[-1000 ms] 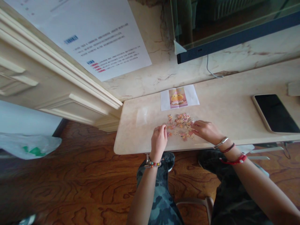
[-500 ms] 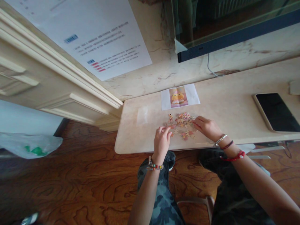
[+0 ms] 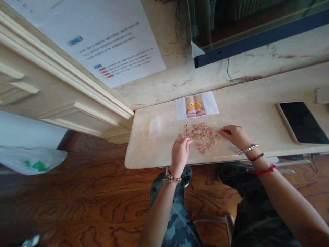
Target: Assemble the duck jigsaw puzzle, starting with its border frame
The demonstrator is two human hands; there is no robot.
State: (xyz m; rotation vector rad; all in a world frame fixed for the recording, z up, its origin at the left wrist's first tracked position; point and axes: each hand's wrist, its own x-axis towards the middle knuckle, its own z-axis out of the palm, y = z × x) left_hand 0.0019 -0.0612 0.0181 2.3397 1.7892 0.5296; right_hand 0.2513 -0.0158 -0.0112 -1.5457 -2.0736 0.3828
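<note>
The puzzle pieces (image 3: 203,131) lie on the table (image 3: 257,123) between the 2 hands, heaped and scattered, with no clear long axis. The left hand (image 3: 180,152) is at their left edge, the right hand (image 3: 238,136) at their right, by 1 green piece (image 3: 218,136); neither is clearly nearer. Both hands have fingertips drawn nearly together; whether either grips anything, I cannot tell. Beyond lies a sheet (image 3: 212,103); well right, a phone (image 3: 304,121).

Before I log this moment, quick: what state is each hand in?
Left hand: pinched closed, apparently holding a puzzle piece.
Right hand: pinched closed, apparently on a greenish piece.
</note>
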